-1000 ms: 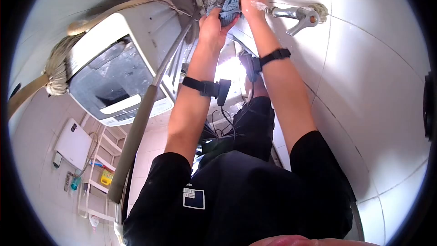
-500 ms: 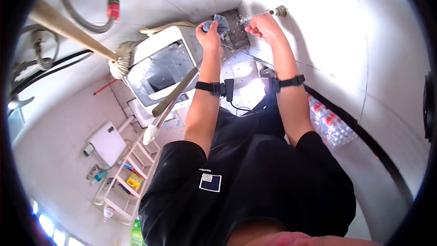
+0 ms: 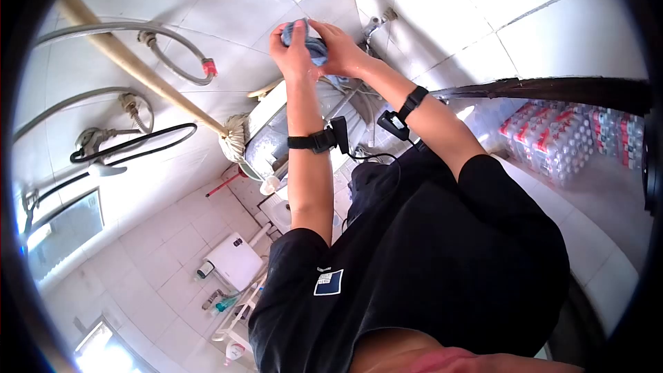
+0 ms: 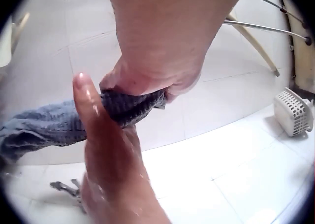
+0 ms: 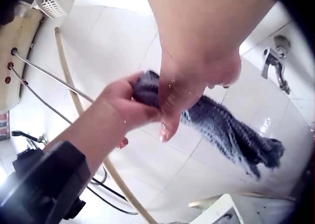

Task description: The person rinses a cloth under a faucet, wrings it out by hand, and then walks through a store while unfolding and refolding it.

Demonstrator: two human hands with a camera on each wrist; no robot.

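Note:
A wet blue-grey cloth (image 3: 315,50) is held up between both hands near the tiled wall. My left hand (image 3: 293,59) grips one end, its thumb lying along the fabric. Close beside it, my right hand (image 3: 338,50) curls round the bunched middle. In the right wrist view the cloth (image 5: 231,135) is twisted into a roll, and its loose end sticks out past my right hand (image 5: 184,93). Wet skin glistens on the right hand (image 4: 110,150) in the left wrist view. Behind the hands, a metal tap (image 3: 375,25) juts from the wall.
Below the hands stands a white appliance (image 3: 266,139) with a mop head (image 3: 235,138) beside it, its long handle slanting along the wall. Hoses (image 3: 155,34) hang at the left. Packs of bottles (image 3: 549,135) are stacked at the right, and a white basket (image 4: 291,113) shows on the wall side.
The right hand has left the tap area and now grips the cloth together with the left. Both hands have risen away from the corner, and the head view has turned.

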